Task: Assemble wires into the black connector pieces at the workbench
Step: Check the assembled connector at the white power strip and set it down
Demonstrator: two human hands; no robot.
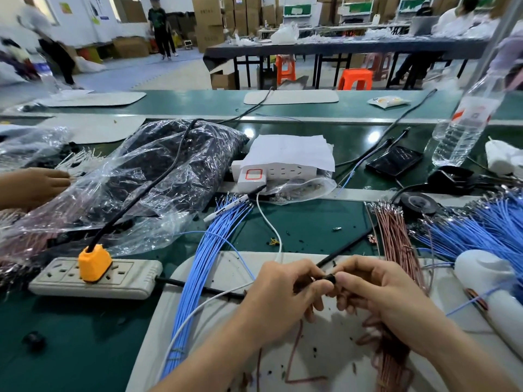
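Left hand (283,290) and right hand (379,290) pinch the connector (328,278) between their fingers (348,279) at the worktop's (85,321) near edge; it looks light, rigid, probably slippery, best gripped by its sides.

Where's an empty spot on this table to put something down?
The biggest bare patch is the green mat in front of the power strip, left of the white board; only a small black piece lies there. A smaller one sits between the blue wires and the pink wires. The right side is crowded with wires.
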